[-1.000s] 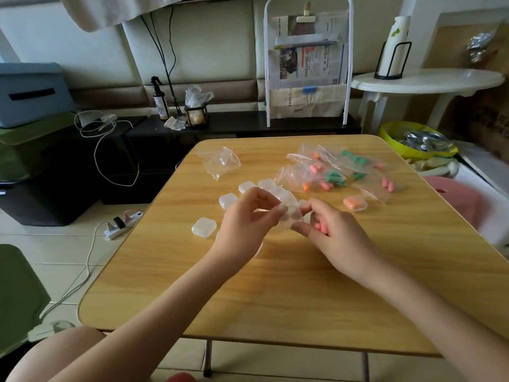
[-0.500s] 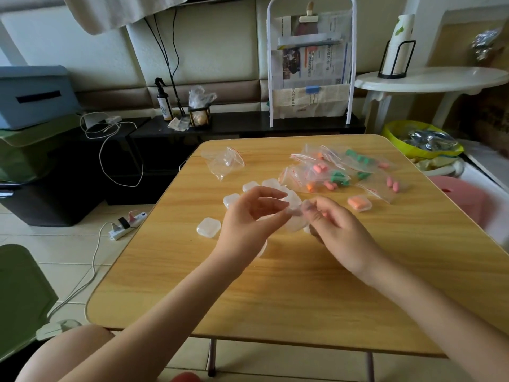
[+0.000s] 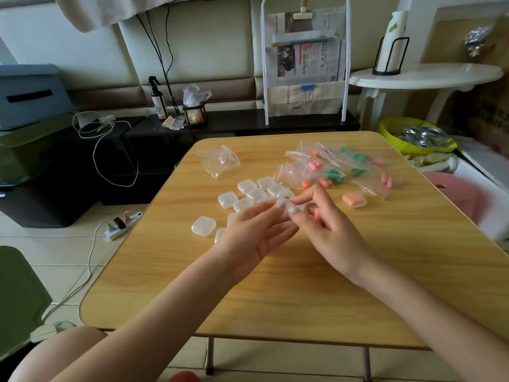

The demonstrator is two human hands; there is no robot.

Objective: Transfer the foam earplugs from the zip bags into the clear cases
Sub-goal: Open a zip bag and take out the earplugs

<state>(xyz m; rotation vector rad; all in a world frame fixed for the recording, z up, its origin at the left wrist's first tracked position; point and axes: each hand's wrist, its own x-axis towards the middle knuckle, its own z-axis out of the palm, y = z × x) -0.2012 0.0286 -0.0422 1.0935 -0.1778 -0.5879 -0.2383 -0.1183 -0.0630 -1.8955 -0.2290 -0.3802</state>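
- We hold one clear case (image 3: 286, 205) between both hands above the table (image 3: 303, 285): our left hand (image 3: 256, 232) pinches it from the left with fingertips (image 3: 278, 205) curled onto it, our right hand (image 3: 327, 230) pinches it from the right.
- Our right index finger (image 3: 305, 196) stretches over the top of the case; the other right fingers curl below it. We cannot tell whether the case is open or closed.
- Just behind and left of the grip lies a cluster of empty cases (image 3: 254, 193), touching one another; one more case (image 3: 203, 226) sits apart, left of our left hand.
- Right of the grip, near it, a filled case (image 3: 354, 200) holds orange earplugs.
- Behind the grip lies the pile of zip bags (image 3: 325, 168), overlapping, with pink, orange and green earplugs (image 3: 334, 175) inside.
- A bag (image 3: 381, 183) at the pile's right edge holds pink earplugs (image 3: 387, 180).
- Behind and to the left, well apart from the pile, lies an empty bag (image 3: 220, 159), crumpled.
- Beyond the table's right edge stand a pink stool (image 3: 454, 194) and a yellow bowl (image 3: 391, 130).
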